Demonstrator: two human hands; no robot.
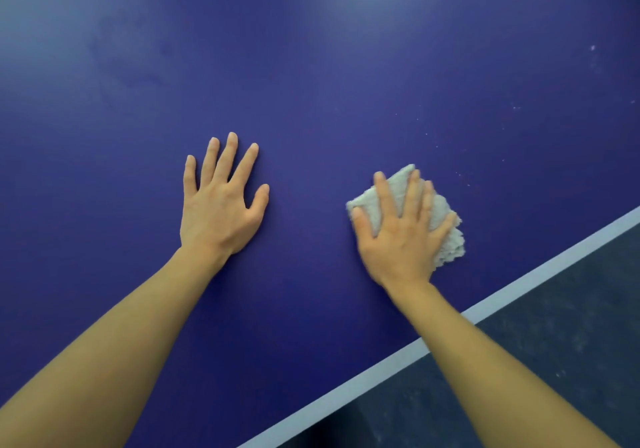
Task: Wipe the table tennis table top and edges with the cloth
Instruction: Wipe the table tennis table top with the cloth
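Here, right hand (398,239) atop cloth (448,239), left hand (216,215) on table (311,83).

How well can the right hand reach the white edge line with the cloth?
Probably yes: the right hand presses the cloth close to the line, with only bare table between.

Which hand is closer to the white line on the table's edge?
The right hand. It presses the cloth on the blue table top, just inside the white line. The left hand lies flat on the table farther in, much farther from the line.
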